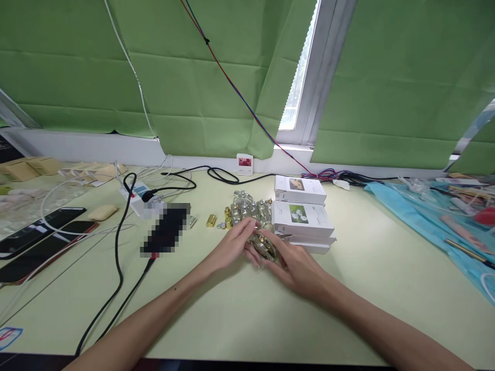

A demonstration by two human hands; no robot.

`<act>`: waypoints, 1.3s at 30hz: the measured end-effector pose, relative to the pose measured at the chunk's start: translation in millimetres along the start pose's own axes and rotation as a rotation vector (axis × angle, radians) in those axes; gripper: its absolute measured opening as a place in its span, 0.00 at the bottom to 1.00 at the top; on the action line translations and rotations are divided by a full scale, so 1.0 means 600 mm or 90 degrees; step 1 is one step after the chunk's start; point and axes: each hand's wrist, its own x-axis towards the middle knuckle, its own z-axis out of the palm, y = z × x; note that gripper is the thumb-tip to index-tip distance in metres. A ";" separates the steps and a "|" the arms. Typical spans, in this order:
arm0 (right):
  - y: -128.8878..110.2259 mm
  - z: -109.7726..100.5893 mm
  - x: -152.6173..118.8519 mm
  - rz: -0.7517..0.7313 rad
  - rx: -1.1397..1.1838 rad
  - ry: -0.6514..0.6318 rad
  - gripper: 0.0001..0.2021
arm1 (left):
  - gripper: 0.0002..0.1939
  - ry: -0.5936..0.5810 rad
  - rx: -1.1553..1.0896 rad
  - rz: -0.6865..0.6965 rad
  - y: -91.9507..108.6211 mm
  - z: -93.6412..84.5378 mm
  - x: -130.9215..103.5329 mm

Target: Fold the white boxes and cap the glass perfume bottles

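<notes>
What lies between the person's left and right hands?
In the head view, a shiny rounded object lies there, held between the left hand and right hand.

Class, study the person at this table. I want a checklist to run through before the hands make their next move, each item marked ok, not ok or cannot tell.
1. Both hands on the metal piece: ok; the left hand and right hand meet around it.
2. Whole piece in sight: not ok; fingers cover part of it.
3. Space beside the right hand: not ok; white boxes sit close by.
4. Black cords away from the hands: ok; they lie off to the left, though one runs near the left forearm.
5. What the boxes contain: cannot tell; the insides are hidden.
</notes>
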 end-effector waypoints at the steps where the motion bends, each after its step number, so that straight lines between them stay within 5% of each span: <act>1: 0.002 0.002 -0.001 -0.003 -0.004 0.006 0.30 | 0.27 -0.002 0.013 -0.003 0.000 0.001 -0.001; 14: 0.009 0.013 -0.002 -0.063 -0.081 0.070 0.27 | 0.27 0.138 0.239 0.090 0.001 0.001 -0.009; 39: 0.008 0.014 -0.001 -0.045 -0.080 0.071 0.25 | 0.22 0.195 0.445 0.208 0.014 0.004 -0.014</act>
